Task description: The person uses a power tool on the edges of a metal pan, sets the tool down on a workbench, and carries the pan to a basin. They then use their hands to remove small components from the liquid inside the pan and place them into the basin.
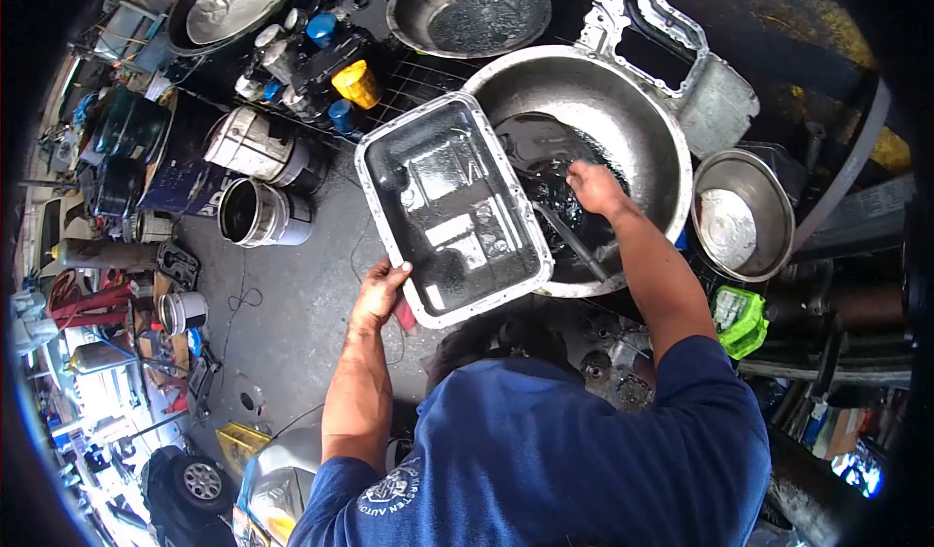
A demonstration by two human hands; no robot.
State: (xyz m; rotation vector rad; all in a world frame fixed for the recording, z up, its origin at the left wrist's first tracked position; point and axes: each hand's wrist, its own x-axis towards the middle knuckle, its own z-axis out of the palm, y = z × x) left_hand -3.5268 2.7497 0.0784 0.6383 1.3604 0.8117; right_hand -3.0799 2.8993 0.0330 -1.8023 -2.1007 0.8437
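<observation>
My left hand [379, 289] grips the near rim of a rectangular metal pan [452, 207], which is tilted with its far edge over a large round steel basin [637, 119]. The pan's inside is dark, wet and shiny. Dark liquid lies in the bottom of the basin. My right hand [595, 187] reaches down into the basin at the liquid, fingers curled; what they hold is not clear. A thin dark rod [576, 244] lies slanted in the basin below that hand. Something red [405, 316] shows under my left hand.
A small steel bowl [744, 214] sits right of the basin and a round pan [469, 7] beyond it. Open cans [261, 212], a yellow bottle [357, 82] and blue caps crowd the left. A green object [739, 319] lies near right. A cast metal cover [715, 100] lies at the back.
</observation>
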